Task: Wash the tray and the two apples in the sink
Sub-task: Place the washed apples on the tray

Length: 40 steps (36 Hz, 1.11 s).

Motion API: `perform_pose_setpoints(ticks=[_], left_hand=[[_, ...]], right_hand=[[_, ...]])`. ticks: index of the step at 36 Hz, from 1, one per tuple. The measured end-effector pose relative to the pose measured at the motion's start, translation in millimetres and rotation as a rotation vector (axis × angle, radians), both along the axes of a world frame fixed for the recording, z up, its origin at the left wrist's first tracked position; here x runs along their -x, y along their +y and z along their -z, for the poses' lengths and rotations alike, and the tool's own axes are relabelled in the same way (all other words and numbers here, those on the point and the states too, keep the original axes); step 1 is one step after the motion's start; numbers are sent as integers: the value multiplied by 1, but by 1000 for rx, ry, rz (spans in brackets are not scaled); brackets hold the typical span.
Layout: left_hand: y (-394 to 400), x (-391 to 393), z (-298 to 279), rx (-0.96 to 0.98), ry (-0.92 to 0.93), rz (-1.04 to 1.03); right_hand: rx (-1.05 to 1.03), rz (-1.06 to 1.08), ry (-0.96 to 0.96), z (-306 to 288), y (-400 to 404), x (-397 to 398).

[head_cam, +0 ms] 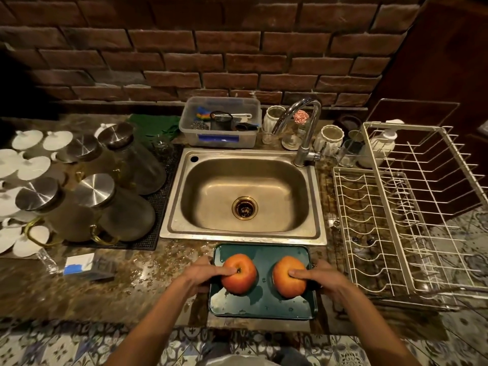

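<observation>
Four lidded glass jugs (116,207) stand on a dark mat (158,207) at the left of the counter (79,286), with white lids (31,167) spread out further left. Near the counter's front edge, left of centre, lies a small blue-and-white packet (79,264).

Sink (244,225): steel, basin bare, drain (244,208) at centre. Tap (303,133) at its far right corner, no water seen running. Clear plastic tub (219,122) of small items just behind the sink.

Tray (261,305): dark green, wet, on the counter just in front of the sink. Two apples on it, side by side, apart.

Left hand (200,273) grips the tray's left edge, thumb pressing on top of the left apple (239,273). Right hand (324,277) grips the tray's right edge, thumb pressing on the right apple (289,277). Both hands closed around the tray rim.

White wire dish rack (412,207) fills the right of the counter; water droplets on the counter around the tray.
</observation>
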State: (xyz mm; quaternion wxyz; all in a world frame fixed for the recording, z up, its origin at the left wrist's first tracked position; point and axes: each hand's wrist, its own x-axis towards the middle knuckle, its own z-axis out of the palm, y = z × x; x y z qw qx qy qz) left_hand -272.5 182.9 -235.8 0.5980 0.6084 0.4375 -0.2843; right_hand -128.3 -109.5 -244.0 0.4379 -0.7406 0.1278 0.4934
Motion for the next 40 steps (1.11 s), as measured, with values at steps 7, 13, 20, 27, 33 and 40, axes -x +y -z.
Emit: perform_pose_setpoints(ticks=[7,13,20,27,33,40], left_hand=[[-6,0,1,16,-52,1],[-12,-6,-7,-4,-39,39],[-13,-6,-4,-51,-30,40],[-14,-13,-25,-97,-68,20],[0,-26,-52,-156,-110,44],[7,-48,-84,-222,-155,75]], right_hand=[[-17,26,18,-4,-5,1],[-18,49,16,-7,-3,6],[15,56,-18,-17,0,10],[30,50,-51,-28,3,6],[29,30,-102,-45,7,-6],[35,20,-144,-71,17,-19]])
